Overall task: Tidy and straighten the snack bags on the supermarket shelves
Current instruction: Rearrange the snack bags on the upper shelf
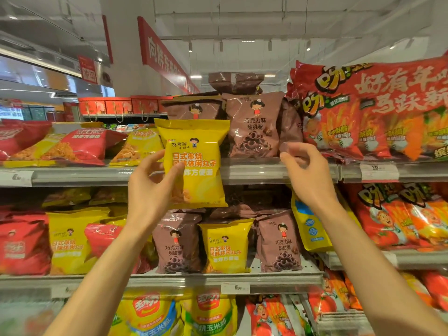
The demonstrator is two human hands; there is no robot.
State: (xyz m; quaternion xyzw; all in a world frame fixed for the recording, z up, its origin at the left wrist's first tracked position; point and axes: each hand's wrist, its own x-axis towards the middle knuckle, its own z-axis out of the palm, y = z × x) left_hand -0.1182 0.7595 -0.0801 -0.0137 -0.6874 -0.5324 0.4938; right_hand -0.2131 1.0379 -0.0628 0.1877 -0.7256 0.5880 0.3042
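The yellow snack bag (194, 163) is being held upright in front of the upper shelf's front rail (278, 172), off the shelf and covering the gap to the left of the brown chocolate bags. The left hand (150, 187) is gripping it along its left edge, thumb across the printed face and the fingers tucked behind. The right hand (304, 170) is reaching up at the shelf lip, its fingertips pinching the lower corner of a brown bag (289, 141) that is leaning beside the front brown chocolate bag (254, 127).

To my eye the yellow bag is the stray here, since its kin are lying further left on the same shelf, in the yellow row (138, 146). I would be carrying it that way rather than wedging it among the brown ones, keeping it vertical and setting its base down flat, face forward. The grip looks light, which suits a puffed bag; squeezing harder risks crushing the contents. The right hand's brown bag wants nudging upright and square with its neighbour, without toppling the bag stacked on top (236, 82).
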